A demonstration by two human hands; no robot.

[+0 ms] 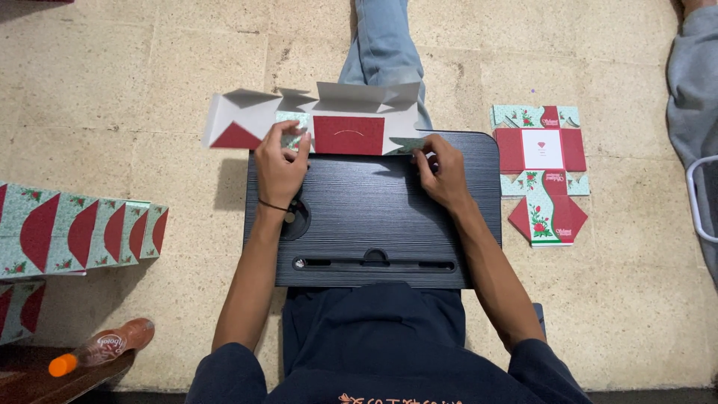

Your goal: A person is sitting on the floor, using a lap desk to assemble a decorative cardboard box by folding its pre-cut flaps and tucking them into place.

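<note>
A flat, partly folded cardboard box blank, white inside with red and mint floral panels, lies across the far edge of a black lap desk. My left hand grips the blank left of its red centre panel, thumb and fingers pinching a flap. My right hand holds the blank's right end, fingers curled over the edge. A dark band sits on my left wrist.
A stack of unfolded box blanks lies on the tiled floor to the right. Several folded red and mint boxes stand in a row at the left. An orange-capped bottle rests at lower left. A jeans-clad leg stretches ahead.
</note>
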